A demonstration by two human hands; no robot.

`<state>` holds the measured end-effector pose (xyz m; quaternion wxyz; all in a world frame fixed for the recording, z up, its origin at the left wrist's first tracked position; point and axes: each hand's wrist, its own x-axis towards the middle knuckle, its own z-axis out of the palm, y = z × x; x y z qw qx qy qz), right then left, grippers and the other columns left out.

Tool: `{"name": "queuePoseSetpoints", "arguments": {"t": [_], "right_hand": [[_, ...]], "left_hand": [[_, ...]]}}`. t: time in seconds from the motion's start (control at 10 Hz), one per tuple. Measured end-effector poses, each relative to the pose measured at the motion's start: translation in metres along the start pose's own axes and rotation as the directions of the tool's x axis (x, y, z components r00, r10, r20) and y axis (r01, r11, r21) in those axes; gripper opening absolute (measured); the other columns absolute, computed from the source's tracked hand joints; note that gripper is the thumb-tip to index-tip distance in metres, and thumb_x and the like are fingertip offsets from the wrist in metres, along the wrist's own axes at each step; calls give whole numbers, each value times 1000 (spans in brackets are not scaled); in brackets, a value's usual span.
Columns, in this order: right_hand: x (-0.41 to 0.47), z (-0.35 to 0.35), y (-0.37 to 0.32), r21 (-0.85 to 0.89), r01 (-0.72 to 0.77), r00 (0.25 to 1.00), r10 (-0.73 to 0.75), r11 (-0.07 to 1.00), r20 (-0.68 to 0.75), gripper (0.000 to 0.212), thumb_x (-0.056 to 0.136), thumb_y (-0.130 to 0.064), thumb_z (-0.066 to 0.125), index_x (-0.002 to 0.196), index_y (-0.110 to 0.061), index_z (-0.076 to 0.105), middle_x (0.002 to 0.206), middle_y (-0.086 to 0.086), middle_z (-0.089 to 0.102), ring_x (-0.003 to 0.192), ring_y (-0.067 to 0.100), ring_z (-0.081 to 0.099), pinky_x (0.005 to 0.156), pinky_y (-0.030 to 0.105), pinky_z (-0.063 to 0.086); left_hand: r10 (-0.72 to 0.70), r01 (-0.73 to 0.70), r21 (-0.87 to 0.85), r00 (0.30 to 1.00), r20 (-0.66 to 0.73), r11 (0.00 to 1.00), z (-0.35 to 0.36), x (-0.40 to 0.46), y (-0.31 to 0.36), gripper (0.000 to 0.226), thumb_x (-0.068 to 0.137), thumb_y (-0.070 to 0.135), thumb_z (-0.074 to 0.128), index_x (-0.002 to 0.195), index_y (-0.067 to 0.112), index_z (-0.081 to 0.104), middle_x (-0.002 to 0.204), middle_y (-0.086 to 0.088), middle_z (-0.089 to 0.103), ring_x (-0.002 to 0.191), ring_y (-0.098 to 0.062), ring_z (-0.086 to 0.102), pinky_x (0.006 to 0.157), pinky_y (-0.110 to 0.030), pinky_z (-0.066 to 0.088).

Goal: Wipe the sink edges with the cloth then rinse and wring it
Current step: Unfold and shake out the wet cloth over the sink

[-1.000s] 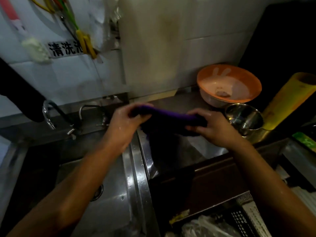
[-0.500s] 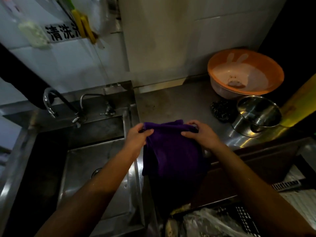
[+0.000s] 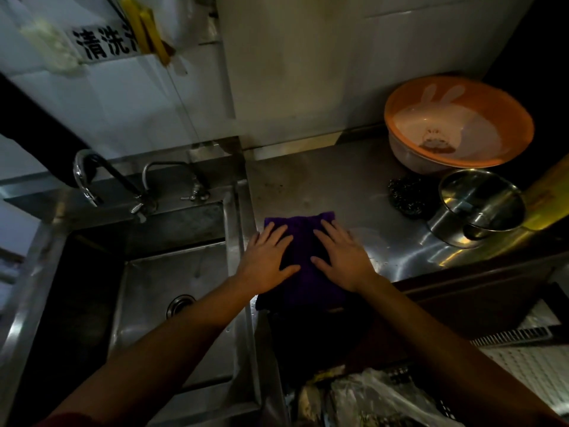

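Observation:
A purple cloth (image 3: 303, 257) lies spread flat on the steel counter just right of the sink's right edge (image 3: 238, 229). My left hand (image 3: 268, 260) rests flat on the cloth's left part, fingers apart. Flat on the cloth's right part lies my right hand (image 3: 340, 257), fingers spread too. The cloth's near end hangs over the counter's front edge. The steel sink (image 3: 147, 303) is to the left, its drain (image 3: 180, 305) visible. Two taps (image 3: 117, 186) stand at the back of the sink.
An orange bowl (image 3: 505, 115) leans against the wall at back right. In front of it are a dark scouring pad (image 3: 408, 195) and a steel pot (image 3: 480, 208). A crate holding plastic bags (image 3: 378, 399) sits below the counter. The tiled wall carries a sign.
My hands lowered the cloth from in the air onto the counter beside the sink. They let go of its top edge and now lie flat on it.

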<state>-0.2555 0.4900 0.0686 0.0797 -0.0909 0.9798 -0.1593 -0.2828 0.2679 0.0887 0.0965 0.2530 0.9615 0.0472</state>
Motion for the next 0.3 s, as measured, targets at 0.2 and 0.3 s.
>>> {"name": "queuePoseSetpoints", "arguments": {"t": [0.2,0.3], "right_hand": [[1,-8,-10,-46,-52,998,54,998,34,69,97,-53,49,156,-24,29,168,5,14,155,27,11,123,51,18],[-10,-17,-37,35,-32,991,36,999,-129,55,94,-41,57,144,-20,49,156,7,39,145,26,35,118,45,32]], "left_hand": [[14,-14,-48,1000,10,999,1,-6,-8,70,93,60,46,152,25,29,163,-1,17,152,-23,7,122,-48,14],[-42,-2,-232,982,-186,973,-7,-20,-12,51,92,46,57,137,23,52,148,-2,43,140,-22,35,113,-44,34]]}}
